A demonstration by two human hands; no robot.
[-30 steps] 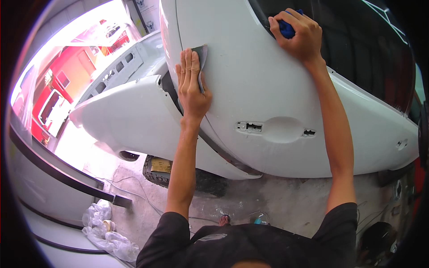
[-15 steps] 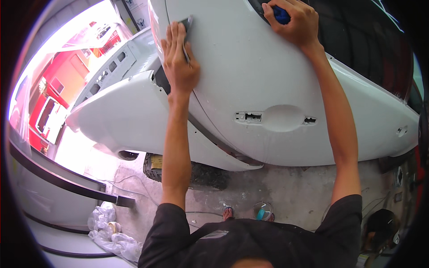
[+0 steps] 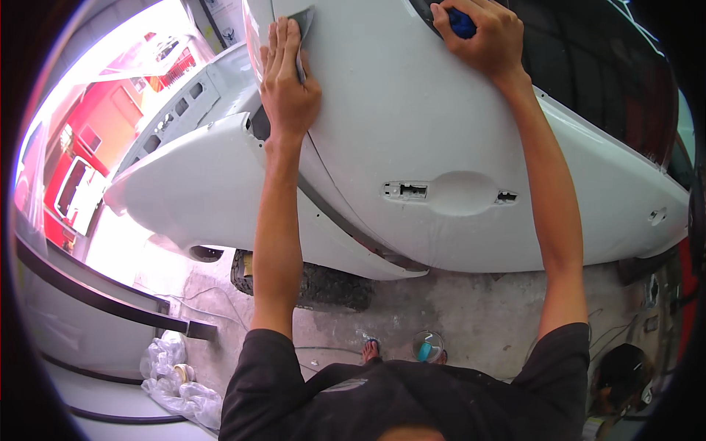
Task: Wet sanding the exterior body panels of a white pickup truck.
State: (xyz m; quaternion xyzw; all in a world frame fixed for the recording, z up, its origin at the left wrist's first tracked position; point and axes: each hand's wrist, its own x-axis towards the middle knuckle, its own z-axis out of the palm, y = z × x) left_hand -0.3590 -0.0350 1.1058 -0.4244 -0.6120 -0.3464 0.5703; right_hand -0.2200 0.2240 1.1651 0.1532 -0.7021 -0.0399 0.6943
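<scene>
My left hand (image 3: 288,82) lies along the front edge of a pale grey-white car door (image 3: 390,117), fingers extended. Under it and between thumb and fingers is a grey sheet of sandpaper (image 3: 302,22), its corner sticking out past the fingertips. At the upper right, my right hand (image 3: 491,40) is closed round a bundled blue cloth (image 3: 462,24), beside the dark window (image 3: 588,81). The door's handle recess (image 3: 462,192), without a handle, lies between my forearms. Small pale specks dot the panel.
Left of the door gap stands a white fender (image 3: 184,173) over a tyre (image 3: 323,283). Below are a bucket (image 3: 428,345) with something teal in it, a hose on the concrete, crumpled clear plastic (image 3: 173,375), and a dark-edged panel (image 3: 95,294) at left.
My left hand has slid a little up and to the left along the door edge with the sandpaper. My right hand stays in place with the blue cloth. The view has shifted slightly.
</scene>
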